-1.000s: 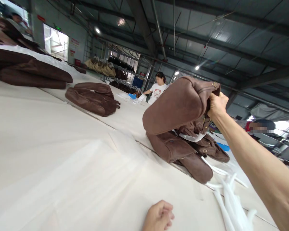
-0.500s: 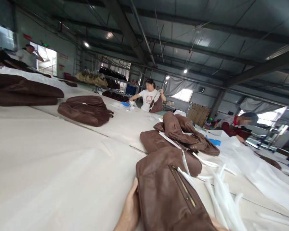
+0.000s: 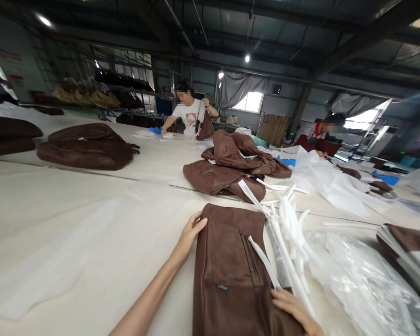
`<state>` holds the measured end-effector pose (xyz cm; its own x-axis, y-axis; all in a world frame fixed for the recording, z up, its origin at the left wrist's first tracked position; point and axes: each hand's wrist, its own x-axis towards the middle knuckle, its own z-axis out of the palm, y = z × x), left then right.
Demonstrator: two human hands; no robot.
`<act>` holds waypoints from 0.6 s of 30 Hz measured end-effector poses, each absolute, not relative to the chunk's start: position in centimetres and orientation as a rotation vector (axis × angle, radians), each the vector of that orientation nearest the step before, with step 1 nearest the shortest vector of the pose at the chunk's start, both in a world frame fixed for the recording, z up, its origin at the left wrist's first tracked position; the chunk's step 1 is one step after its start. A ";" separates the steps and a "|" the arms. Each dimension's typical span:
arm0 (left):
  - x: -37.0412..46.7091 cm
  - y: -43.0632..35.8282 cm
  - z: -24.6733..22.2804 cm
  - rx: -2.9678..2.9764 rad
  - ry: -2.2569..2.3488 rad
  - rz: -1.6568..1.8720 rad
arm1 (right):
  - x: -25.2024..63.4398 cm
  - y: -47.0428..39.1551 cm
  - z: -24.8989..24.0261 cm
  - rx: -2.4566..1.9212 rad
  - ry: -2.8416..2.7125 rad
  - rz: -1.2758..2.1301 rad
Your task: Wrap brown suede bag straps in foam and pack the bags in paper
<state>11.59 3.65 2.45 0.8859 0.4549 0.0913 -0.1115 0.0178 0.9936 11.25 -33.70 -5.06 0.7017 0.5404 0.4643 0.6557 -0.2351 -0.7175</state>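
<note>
A brown leather-like bag lies on the table right in front of me, its zipped pocket and small dark label facing up. At its upper left edge is my left hand, closed on the side with the thumb on top. My right hand is at the lower right edge, fingers curled over the bag's side. A white strip hangs from the zip and reaches down near my right fingertips. The lower end of the bag runs out of view.
Beyond it lies a pile of brown bags, with another brown bag further left. White padding strips and clear plastic bags lie to the right. A person across the table handles a brown bag; another person works at far right.
The bag has come down flatter onto the table and its upper end shows fully. My left hand has moved up its left edge; my right hand has come into fuller view. The camera has turned right.
</note>
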 end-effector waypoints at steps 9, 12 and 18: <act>8.5 0.3 8.1 2.575 -0.410 0.200 | 5.6 -32.2 -4.8 -2.102 -0.555 -0.434; 7.2 0.1 9.9 2.762 -0.482 0.033 | 4.3 -32.6 -4.7 -2.099 -0.455 -0.450; 6.9 -0.8 12.2 3.077 -0.431 -0.160 | 1.1 -31.8 -5.2 -1.876 -0.022 -0.448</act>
